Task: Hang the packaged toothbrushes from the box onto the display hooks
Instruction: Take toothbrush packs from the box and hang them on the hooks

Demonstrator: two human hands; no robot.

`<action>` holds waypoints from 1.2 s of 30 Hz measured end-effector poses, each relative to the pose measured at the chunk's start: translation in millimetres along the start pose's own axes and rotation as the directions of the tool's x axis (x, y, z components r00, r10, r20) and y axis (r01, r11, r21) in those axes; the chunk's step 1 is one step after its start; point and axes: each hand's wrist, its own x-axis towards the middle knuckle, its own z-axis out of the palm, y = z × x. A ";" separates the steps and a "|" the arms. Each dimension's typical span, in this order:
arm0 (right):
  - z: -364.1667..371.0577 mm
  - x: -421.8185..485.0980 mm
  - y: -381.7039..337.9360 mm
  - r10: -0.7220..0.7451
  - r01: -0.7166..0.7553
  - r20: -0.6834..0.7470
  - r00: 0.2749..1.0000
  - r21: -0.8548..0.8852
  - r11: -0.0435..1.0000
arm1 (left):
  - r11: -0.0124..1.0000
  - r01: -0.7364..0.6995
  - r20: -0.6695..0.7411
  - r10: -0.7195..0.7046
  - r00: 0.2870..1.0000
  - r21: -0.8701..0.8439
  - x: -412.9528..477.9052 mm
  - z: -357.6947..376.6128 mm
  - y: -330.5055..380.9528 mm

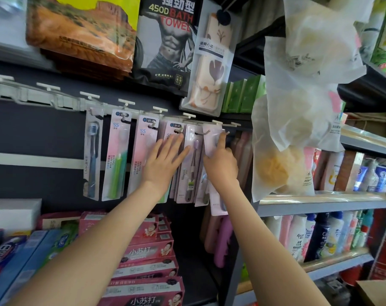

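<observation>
Both your arms reach up and forward to the row of display hooks [188, 115] on the dark back panel. Your left hand [163, 164] is released: palm flat, fingers straight and spread, lying against the front of a pink toothbrush pack [168, 130] that hangs there, with the fingertips touching the neighbouring pack with the purple brush [193, 155]. Your right hand [221, 164] is just beside it, to the right, wrist bent back, with the forefinger [221, 140] straight and pointing up while the other fingers are curled in. That forefinger presses near the top of a pale pink toothbrush pack [210, 140], close to the wire hook [204, 131] at its upper edge. The pack runs down behind your palm and wrist, and its lower end shows beside your forearm. Your thumb lies at the pack's left edge, but you cannot tell whether the curled fingers are grasping the pack or only resting on it. It is also unclear whether the pack's hole is already on the hook. To the left of your hands hang more packs, well apart from them: another pink one [143, 151], one with a green brush [117, 155] and one with a dark brush [92, 155]. Further left the hooks are bare. Below your forearms sit stacked pink toothpaste boxes [147, 250], and bottles [320, 235] fill the shelf to your right.
</observation>
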 end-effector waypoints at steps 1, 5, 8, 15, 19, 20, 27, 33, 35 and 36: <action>3.1 0.1 -1.7 0.002 -0.002 -0.010 1.000 0.025 1.000 | 1.000 0.001 0.000 -0.001 1.000 0.002 -0.2 -0.3 -0.5; 14.2 -0.4 -2.2 0.013 -0.010 -0.033 0.999 0.090 0.996 | 1.000 -0.012 0.004 0.012 1.000 -0.024 -1.7 -1.0 -4.5; 21.5 -1.7 2.9 0.009 -0.004 -0.054 0.998 0.106 0.994 | 0.999 -0.014 0.006 0.014 1.000 -0.035 -3.9 -1.6 -9.1; 26.1 -0.8 10.8 -0.009 0.017 -0.114 0.993 0.076 0.997 | 1.000 -0.023 0.016 0.023 1.000 -0.011 -5.9 -1.9 -11.8; 26.0 -21.1 8.6 0.020 0.010 -0.180 0.984 0.161 0.987 | 0.999 -0.035 0.029 0.035 0.999 -0.013 -6.1 -3.4 -9.7; 26.8 -27.9 7.9 0.028 0.010 -0.185 0.982 0.203 0.979 | 0.999 -0.035 0.029 0.036 0.999 -0.016 -5.8 -3.6 -8.6; 28.6 -56.9 14.9 0.016 0.041 -0.158 0.987 0.347 0.937 | 0.997 -0.039 0.015 0.040 0.999 -0.069 -3.4 -4.9 -5.0; 31.4 -48.4 12.4 -0.148 0.159 -0.068 0.987 0.190 0.969 | 0.996 -0.025 -0.004 0.025 1.000 -0.088 -4.8 -5.0 -7.5; 33.3 -37.4 10.5 -0.140 0.148 -0.070 0.988 0.118 0.982 | 0.995 -0.016 0.015 0.018 1.000 -0.103 -5.1 -4.7 -10.0; 33.9 -33.2 9.9 -0.142 0.149 -0.071 0.987 0.095 0.984 | 0.995 -0.013 0.024 0.016 1.000 -0.103 -5.2 -4.5 -11.5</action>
